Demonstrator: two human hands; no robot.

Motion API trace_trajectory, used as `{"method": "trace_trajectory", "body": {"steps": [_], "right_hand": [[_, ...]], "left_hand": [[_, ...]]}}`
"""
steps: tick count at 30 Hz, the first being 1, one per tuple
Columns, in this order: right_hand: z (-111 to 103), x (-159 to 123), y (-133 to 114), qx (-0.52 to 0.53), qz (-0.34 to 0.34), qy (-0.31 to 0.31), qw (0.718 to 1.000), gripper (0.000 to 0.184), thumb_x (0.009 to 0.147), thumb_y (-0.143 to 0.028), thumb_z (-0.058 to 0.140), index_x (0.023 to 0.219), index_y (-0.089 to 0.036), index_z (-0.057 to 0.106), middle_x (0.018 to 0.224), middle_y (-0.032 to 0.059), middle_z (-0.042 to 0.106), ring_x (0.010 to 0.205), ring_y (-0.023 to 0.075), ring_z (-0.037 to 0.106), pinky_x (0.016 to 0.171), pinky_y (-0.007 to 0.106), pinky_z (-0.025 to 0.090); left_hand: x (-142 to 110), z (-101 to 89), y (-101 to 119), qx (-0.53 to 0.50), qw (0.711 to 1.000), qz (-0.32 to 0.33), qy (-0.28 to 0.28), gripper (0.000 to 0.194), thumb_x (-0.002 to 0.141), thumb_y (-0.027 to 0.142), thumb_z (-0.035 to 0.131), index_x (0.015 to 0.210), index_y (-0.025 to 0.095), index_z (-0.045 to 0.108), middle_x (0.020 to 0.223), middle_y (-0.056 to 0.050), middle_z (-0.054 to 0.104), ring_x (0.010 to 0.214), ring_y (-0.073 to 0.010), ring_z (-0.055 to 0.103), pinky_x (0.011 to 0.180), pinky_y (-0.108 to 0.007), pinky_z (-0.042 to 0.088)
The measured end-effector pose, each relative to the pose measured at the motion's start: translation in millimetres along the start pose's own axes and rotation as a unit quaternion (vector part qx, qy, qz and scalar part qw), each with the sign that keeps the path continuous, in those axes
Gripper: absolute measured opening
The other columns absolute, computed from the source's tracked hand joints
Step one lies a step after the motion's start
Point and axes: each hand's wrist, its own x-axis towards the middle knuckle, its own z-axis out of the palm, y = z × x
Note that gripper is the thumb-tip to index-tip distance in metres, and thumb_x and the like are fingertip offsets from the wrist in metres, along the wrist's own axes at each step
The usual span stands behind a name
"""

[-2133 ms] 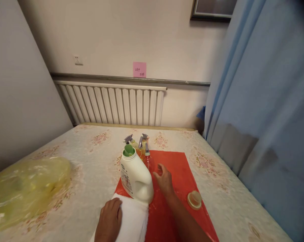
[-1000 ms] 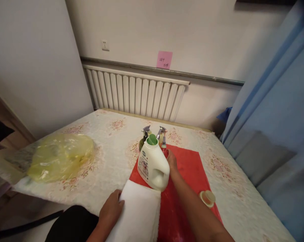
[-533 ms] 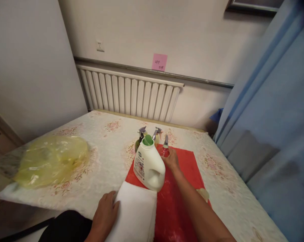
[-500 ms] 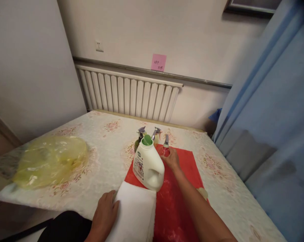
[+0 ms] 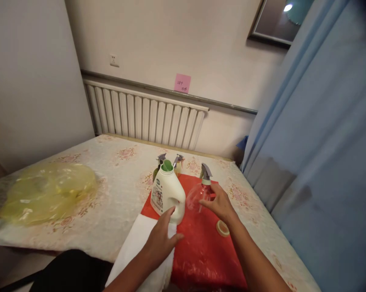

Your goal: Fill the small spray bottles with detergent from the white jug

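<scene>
My right hand (image 5: 221, 205) grips a clear spray bottle (image 5: 197, 195) with a grey trigger head and holds it above the red plastic sheet (image 5: 201, 251). My left hand (image 5: 160, 241) lies with fingers spread on a folded white towel (image 5: 137, 253), its fingertips near the base of a white detergent jug (image 5: 166, 193). The jug stands uncapped, with a green spout. Behind the jug stand two more spray bottles (image 5: 170, 162), partly hidden by it.
A round tan cap (image 5: 222, 228) lies on the red sheet by my right wrist. A yellow plastic bag (image 5: 46, 192) sits at the left of the floral-covered bed (image 5: 116, 190). A radiator (image 5: 143, 119) lines the far wall. A blue curtain (image 5: 316, 134) hangs on the right.
My right hand has lifted the clear spray bottle from behind the jug and brought it right and nearer. My left hand has slid forward over the towel toward the jug.
</scene>
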Motion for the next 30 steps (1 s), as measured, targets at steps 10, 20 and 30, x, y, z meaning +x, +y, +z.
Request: {"method": "trace_trajectory", "body": {"steps": [10,20,30], "right_hand": [[1.8,-79.5,-57.5,0.175,-0.008,-0.084,0.981,0.048,0.068,-0.018,0.074,0.115,-0.027,0.068,0.109,0.0034,0.065,0.096,0.0226,0.064,0.084,0.035,0.056],[10.0,-94.0,-79.5,0.249,0.088,-0.006,0.964,0.022,0.072,-0.032,0.074,0.090,-0.020,0.072,0.082,0.0025,0.073,0.079,0.0223,0.067,0.076,0.033,0.054],[-2.7,-106.2,-64.8,0.296,0.101,0.079,0.947,0.033,0.078,-0.037,0.072,0.105,-0.018,0.072,0.098,0.0090,0.075,0.087,0.0264,0.070,0.083,0.040,0.055]], "left_hand": [[-7.6,16.4,32.4,-0.063,0.997,0.042,0.001,0.095,0.060,0.017,0.079,0.143,0.020,0.033,0.143,-0.016,0.047,0.134,-0.0340,0.044,0.112,-0.053,0.036],[-42.9,14.6,5.6,0.010,0.999,0.031,-0.003,0.087,0.056,0.015,0.074,0.137,0.020,0.042,0.139,-0.014,0.049,0.130,-0.0333,0.046,0.111,-0.051,0.038],[-49.1,16.8,-1.7,0.037,0.999,0.022,-0.027,0.093,0.056,0.023,0.079,0.140,0.020,0.040,0.142,-0.015,0.048,0.133,-0.0355,0.043,0.115,-0.051,0.034]]}}
